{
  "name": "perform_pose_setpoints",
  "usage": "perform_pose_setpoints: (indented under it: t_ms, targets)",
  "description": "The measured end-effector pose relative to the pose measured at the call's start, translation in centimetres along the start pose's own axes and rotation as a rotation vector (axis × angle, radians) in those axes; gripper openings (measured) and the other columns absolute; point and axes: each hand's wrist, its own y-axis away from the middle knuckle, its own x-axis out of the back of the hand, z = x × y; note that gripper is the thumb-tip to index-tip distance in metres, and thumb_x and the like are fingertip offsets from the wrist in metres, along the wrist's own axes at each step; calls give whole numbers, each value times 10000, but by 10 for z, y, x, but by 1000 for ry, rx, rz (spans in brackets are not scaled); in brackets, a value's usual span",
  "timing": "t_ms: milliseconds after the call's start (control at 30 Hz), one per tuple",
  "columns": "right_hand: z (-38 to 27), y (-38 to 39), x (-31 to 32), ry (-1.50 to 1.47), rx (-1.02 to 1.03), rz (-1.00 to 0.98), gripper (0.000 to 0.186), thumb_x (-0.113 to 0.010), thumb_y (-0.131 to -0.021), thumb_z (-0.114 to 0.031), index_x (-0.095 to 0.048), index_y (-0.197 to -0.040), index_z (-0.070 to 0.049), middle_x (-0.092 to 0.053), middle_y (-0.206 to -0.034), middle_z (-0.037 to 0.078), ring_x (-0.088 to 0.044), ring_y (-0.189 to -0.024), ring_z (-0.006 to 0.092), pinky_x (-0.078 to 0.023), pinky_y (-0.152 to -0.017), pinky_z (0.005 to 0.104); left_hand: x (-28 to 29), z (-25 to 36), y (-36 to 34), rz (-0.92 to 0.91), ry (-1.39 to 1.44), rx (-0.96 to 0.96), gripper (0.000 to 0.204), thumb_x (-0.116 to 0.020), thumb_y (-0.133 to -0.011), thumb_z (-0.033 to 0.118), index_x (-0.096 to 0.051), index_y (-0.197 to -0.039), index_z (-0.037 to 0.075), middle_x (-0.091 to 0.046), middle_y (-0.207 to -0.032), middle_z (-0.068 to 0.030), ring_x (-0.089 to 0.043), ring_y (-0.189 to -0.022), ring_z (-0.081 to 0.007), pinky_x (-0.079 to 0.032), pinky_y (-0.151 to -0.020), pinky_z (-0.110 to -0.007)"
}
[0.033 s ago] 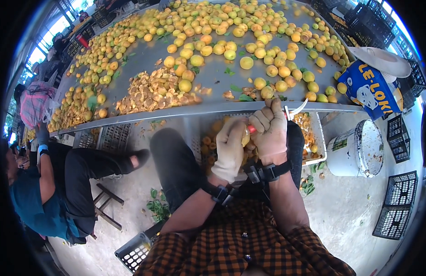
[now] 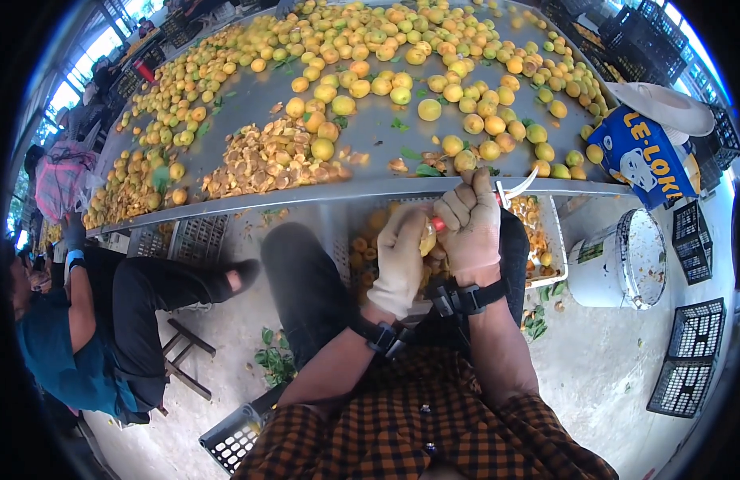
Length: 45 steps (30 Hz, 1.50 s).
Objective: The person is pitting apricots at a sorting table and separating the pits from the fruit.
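Both of my hands wear pale work gloves and meet just in front of the table's near edge. My left hand is closed round a yellow apricot-like fruit, of which only a small part shows. In my right hand, wrapped in a fist, is a red-handled tool. The tool's red end points at the fruit, touching or very close to it; I cannot tell which. Its curved pale metal end sticks out on the right side of the fist. Below my hands, a crate holds cut orange fruit, partly hidden by my arms.
Many yellow fruits cover the metal table, with a heap of fruit pieces near its edge. To the right stand a white bucket, a blue bag and black crates. A co-worker sits on the left.
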Motion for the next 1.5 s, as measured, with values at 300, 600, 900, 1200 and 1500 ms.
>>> perform_pose_setpoints:
  t_ms: [300,600,900,1200,1500]
  targets:
    - [14,11,-29,508,129,-23,248,-559,-960,-298,-552,-928,-53,-330,-531,-47,-259,-385,76,-215,-360,249,3,7,-9,239,198,401,208,-499,-910,285,-599,-901,103,-568,-755,-34,-544,-578,-137,-383,-433,-245]
    - [46,9,-36,954,539,-3,120,-645,-897,-147,-612,-902,-31,-543,-682,-23,-450,-585,12,-349,-498,192,22,-24,-29,305,-255,-235,161,-508,-907,115,-599,-816,19,-574,-711,-25,-501,-684,-64,-414,-607,-237]
    - [-1,15,-35,1266,-76,-44,245,-629,-886,-191,-614,-1020,14,-568,-635,25,-491,-471,68,-384,-430,224,25,45,-26,235,66,120,483,-300,-994,453,-598,-904,84,-619,-744,-47,-550,-501,-127,-319,-375,-231]
    - [26,13,-32,1201,-193,-117,225,-666,-782,-56,-614,-990,11,-611,-808,-3,-542,-723,47,-448,-642,212,41,33,-30,-27,-430,-304,504,-330,-1019,452,-573,-1133,25,-616,-993,-60,-586,-911,-169,-454,-847,-271]
    - [16,-29,-55,1123,-87,-27,213,-643,-851,-170,-581,-954,6,-577,-675,37,-494,-453,97,-408,-434,250,56,49,-34,77,464,289,399,-372,-1002,423,-515,-1103,65,-609,-933,-102,-612,-718,-230,-480,-642,-355]
